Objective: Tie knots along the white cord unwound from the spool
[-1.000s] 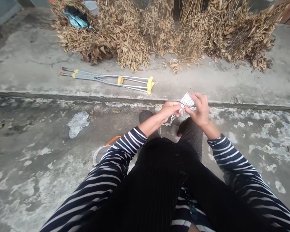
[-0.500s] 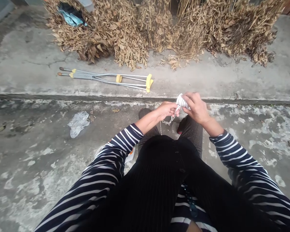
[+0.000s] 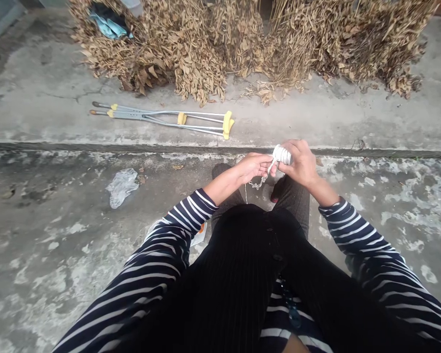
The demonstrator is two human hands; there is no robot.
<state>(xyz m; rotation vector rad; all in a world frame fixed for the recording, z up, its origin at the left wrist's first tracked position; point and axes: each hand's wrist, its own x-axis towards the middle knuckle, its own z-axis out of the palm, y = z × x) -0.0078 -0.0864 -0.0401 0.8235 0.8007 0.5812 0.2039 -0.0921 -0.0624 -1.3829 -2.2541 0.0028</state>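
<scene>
Concrete floor. Left hand pinches string, probably for tension; right hand, half-curled, grips end of spool above legs, likely steadying it. Crutches lie flat on step beyond, probably so they can't fall.

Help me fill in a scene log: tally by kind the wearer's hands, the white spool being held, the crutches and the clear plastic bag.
Left hand and right hand: 2
White spool: 1
Crutches: 2
Clear plastic bag: 1
Total: 6
</scene>
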